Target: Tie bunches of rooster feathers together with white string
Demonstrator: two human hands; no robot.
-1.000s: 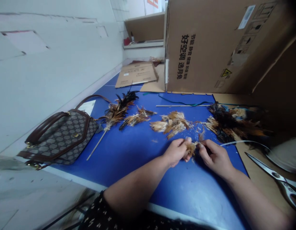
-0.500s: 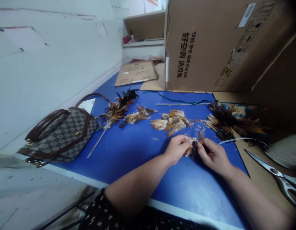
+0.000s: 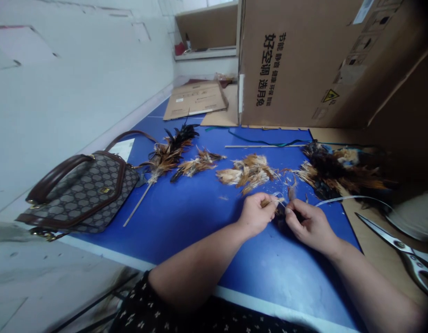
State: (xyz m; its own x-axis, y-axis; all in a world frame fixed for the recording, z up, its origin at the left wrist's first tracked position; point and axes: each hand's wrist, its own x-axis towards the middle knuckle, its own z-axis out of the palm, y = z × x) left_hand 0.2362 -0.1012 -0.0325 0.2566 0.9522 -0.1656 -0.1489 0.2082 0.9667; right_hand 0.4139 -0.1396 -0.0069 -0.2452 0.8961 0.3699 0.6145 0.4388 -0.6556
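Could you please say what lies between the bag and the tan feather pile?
The head view shows a feathered stick and a small feather bunch.

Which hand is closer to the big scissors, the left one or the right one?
The right. The right hand is just to the left of the scissors, not touching them. The left hand is farther away, on the other side of the right hand.
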